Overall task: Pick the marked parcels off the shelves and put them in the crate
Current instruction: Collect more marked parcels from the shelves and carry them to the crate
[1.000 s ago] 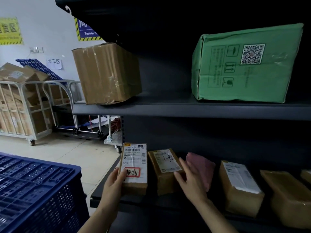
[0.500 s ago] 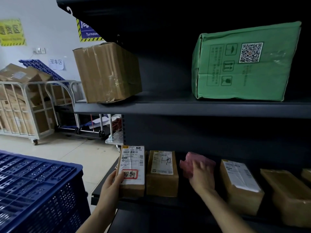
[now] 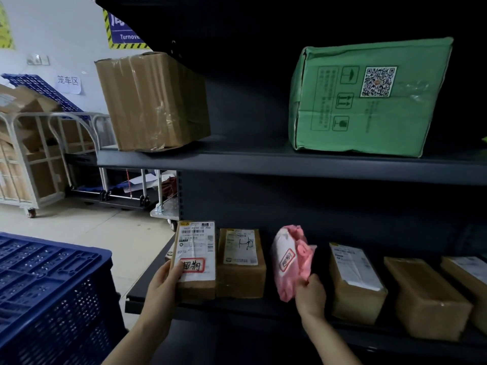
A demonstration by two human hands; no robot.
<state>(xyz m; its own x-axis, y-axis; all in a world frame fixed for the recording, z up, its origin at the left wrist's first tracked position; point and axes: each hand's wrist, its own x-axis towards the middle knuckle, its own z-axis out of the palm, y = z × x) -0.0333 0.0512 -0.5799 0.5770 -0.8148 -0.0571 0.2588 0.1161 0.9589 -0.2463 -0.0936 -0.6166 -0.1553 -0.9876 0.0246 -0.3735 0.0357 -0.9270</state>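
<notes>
On the lower shelf [image 3: 210, 308], my left hand [image 3: 160, 288] grips the left side of a small brown parcel [image 3: 196, 259] whose white label carries a red-framed mark. My right hand [image 3: 311, 293] holds a pink soft-bag parcel [image 3: 288, 259] by its lower end, tilted up so its red-framed mark faces me. Between them lies a brown parcel [image 3: 241, 262] with a handwritten label. The blue crate [image 3: 50, 293] stands at the lower left, beside the shelf.
Three more brown parcels [image 3: 354, 283] lie to the right on the lower shelf. The upper shelf holds a large brown box [image 3: 152, 101] and a green box [image 3: 369, 96]. Metal roll cages [image 3: 34, 159] with cartons stand at the far left on the pale floor.
My right hand moved from the middle brown parcel to the pink bag, took hold of it and turned it up, showing its red mark. My left hand stayed on the marked parcel.
</notes>
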